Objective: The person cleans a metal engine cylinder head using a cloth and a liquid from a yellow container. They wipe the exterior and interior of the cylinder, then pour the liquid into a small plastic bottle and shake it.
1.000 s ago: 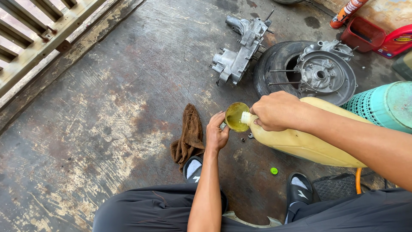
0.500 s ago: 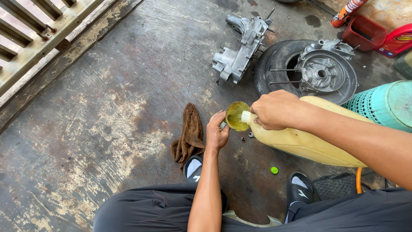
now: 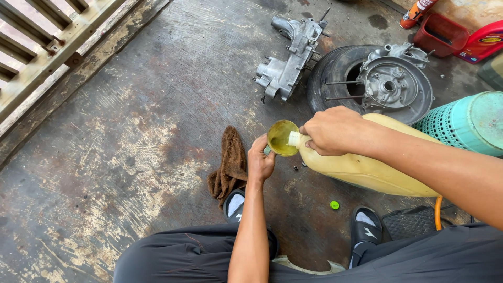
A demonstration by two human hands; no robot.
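Observation:
My left hand grips a small clear round container partly filled with yellow liquid, held over the concrete floor. My right hand holds a large pale yellow plastic jug near its neck. The jug is tipped on its side with its white spout at the container's rim. A small green cap lies on the floor below the jug. A brown rag lies crumpled just left of my left hand.
A grey metal engine casing lies further off. Beside it lies a tyre with a metal hub. At right are a teal mesh-covered cylinder, a red tray and a black mat. My knees and black sandals fill the bottom.

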